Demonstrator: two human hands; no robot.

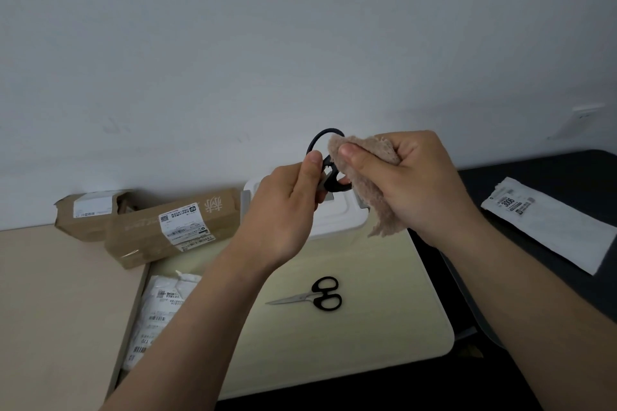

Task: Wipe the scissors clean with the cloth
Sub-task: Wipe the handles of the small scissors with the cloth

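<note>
My left hand grips a pair of black-handled scissors raised in front of me, handle loops pointing up; the blades are mostly hidden behind my fingers. My right hand pinches a fuzzy beige cloth and presses it against the scissors' handle, with the cloth's lower corner hanging down. A second, smaller pair of black-handled scissors lies flat on the pale tabletop, blades pointing left.
Two brown cardboard parcels lie at the back left by the wall. A white lidded box sits behind my hands. White plastic mail bags lie at the left, and another white mail bag rests on a dark surface at the right.
</note>
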